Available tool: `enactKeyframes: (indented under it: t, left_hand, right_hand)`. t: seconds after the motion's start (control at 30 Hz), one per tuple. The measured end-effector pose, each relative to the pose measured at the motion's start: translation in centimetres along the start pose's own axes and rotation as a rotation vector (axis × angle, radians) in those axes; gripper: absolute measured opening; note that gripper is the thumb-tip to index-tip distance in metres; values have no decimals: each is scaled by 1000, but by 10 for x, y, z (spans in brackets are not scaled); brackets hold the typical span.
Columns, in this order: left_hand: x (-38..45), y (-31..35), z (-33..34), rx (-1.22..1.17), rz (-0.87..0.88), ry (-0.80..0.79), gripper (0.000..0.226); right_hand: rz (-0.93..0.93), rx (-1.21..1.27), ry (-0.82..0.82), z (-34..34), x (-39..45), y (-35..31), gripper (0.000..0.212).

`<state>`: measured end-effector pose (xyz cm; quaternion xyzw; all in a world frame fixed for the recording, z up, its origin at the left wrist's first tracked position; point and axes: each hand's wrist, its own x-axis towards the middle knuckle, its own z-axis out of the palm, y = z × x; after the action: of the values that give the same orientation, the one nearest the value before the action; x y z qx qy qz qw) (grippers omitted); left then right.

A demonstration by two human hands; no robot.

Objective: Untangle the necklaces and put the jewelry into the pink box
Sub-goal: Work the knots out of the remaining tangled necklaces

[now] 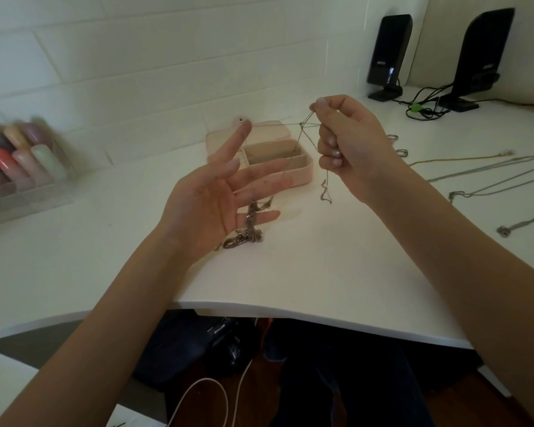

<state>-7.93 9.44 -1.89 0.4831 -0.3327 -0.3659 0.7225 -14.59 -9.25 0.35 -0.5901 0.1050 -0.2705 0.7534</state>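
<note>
A tangle of thin silver necklaces (pixel 251 224) hangs in the air above the white desk, its clump touching the desk near my left hand. My right hand (pixel 349 140) is raised and pinches strands of the tangle, with a knot (pixel 302 124) stretched just left of its fingers and a loose end (pixel 326 192) dangling below. My left hand (pixel 219 192) is spread with straight fingers, and chain strands run across them. The pink box (pixel 302 172) stands with its lid up behind both hands, its beige compartments showing.
Separate necklaces, one gold (pixel 463 158) and others silver (pixel 487 180), lie on the desk at right with small rings (pixel 396 146). Two black speakers (pixel 389 57) and cables stand at back right. A clear tray of coloured bottles (pixel 19 161) sits at left. The desk's front edge (pixel 290 309) is near.
</note>
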Motion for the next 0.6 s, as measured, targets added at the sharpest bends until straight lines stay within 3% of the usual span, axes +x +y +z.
enactKeyframes:
  t: [0.07,0.27,0.6]
  left_hand:
    - [0,1,0,-11,14,17,68]
    - [1,-1,0,133,30,104,88]
    - [0,-8,4,544,117,342,87]
  right_hand:
    - [6,-48,30,0,0,0,10]
    - [-172,-582,198,0,5,10,13]
    - [-234,-647,190,-1,5,12,10]
